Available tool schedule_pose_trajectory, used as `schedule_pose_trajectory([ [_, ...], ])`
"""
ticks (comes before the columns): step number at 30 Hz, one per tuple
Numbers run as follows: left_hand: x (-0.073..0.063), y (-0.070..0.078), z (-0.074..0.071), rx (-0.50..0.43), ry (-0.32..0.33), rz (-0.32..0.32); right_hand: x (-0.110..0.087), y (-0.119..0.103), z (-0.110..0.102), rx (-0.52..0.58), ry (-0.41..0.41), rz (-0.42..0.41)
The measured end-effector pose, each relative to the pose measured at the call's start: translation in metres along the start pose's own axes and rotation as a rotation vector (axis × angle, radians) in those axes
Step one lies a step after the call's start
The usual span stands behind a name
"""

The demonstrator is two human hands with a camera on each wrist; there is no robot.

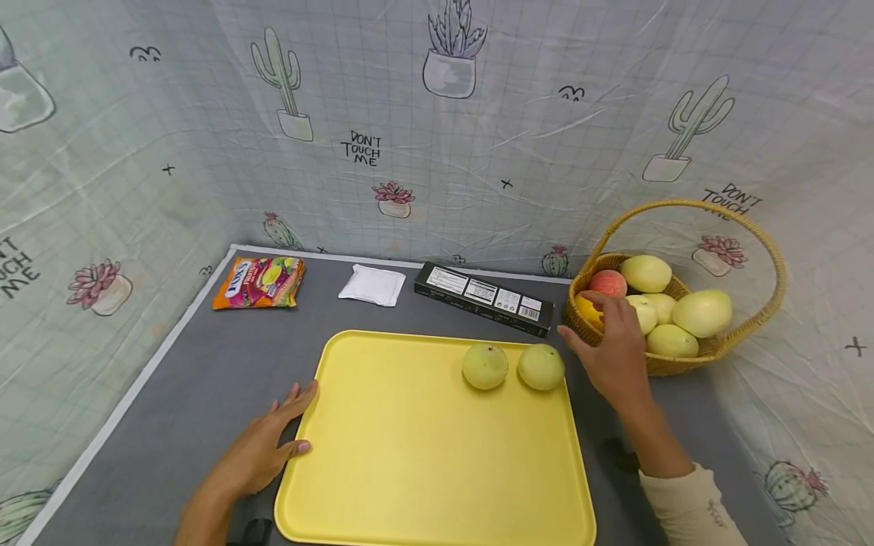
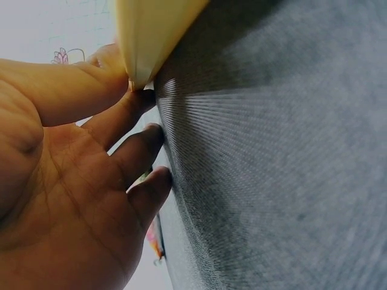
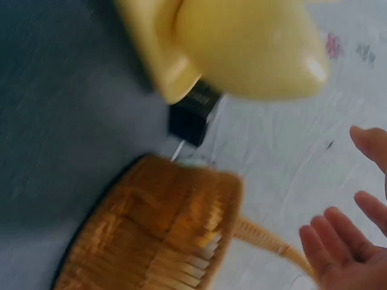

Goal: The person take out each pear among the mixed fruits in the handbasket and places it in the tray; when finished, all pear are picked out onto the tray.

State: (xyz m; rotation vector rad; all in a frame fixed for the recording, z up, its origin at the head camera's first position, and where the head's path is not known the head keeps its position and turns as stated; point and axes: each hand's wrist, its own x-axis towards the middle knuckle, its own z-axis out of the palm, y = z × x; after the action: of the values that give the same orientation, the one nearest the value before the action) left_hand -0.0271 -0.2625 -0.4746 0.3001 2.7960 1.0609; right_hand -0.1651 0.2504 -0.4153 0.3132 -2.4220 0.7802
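Right hand point(image 1: 617, 353), empty, its fingers loosely extended, hangs at the left side of a wicker basket point(image 1: 672, 368), near an orange fruit point(image 1: 586, 309) and a red fruit point(image 1: 608, 283) that lie there among pale green fruits point(image 1: 702, 313); whether the fingertips touch any of them I cannot tell. The left hand point(image 1: 256, 451) lays straight fingers against the left edge of a yellow tray point(image 1: 423, 455), thumb at the rim. Two round fruits point(image 1: 485, 366) sit near each other in the tray's far right corner. Beneath everything spreads a dark grey surface point(image 1: 205, 379) (finely ribbed, like woven cloth, in the left wrist view), bordered in white along its left and far sides. Towards the far edge lie, from left to right, a bright orange packet point(image 1: 259, 282), a small white packet point(image 1: 372, 286) and a long black box point(image 1: 485, 299) with white label panels, set at a slant. Behind and to both sides rises a pale, creased cloth point(image 1: 478, 152) with a faint grid, printed with potted cacti, pink succulents and the words "DON'T TOUCH ME"; the basket's arched handle point(image 1: 780, 280) stands against it.
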Motion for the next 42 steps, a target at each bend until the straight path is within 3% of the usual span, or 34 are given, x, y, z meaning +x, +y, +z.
schedule_pose_trajectory([
  [7, -0.001, 0.0, 0.0, -0.03, -0.002, 0.004, 0.002, 0.026, -0.007, -0.019, 0.157, 0.068],
  [16, 0.0, 0.001, 0.0, -0.012, -0.008, -0.009, 0.004, 0.059, -0.015, -0.029, 0.355, 0.222],
  [24, 0.001, 0.001, 0.0, 0.004, -0.005, -0.006, 0.007, 0.09, -0.022, -0.034, 0.47, 0.284],
  [33, 0.001, 0.002, 0.0, 0.008, 0.004, -0.002, 0.011, 0.107, -0.029, -0.082, 0.469, 0.318],
  [42, 0.002, 0.005, -0.002, 0.018, -0.023, -0.039, 0.022, 0.115, -0.034, -0.073, 0.343, 0.498],
])
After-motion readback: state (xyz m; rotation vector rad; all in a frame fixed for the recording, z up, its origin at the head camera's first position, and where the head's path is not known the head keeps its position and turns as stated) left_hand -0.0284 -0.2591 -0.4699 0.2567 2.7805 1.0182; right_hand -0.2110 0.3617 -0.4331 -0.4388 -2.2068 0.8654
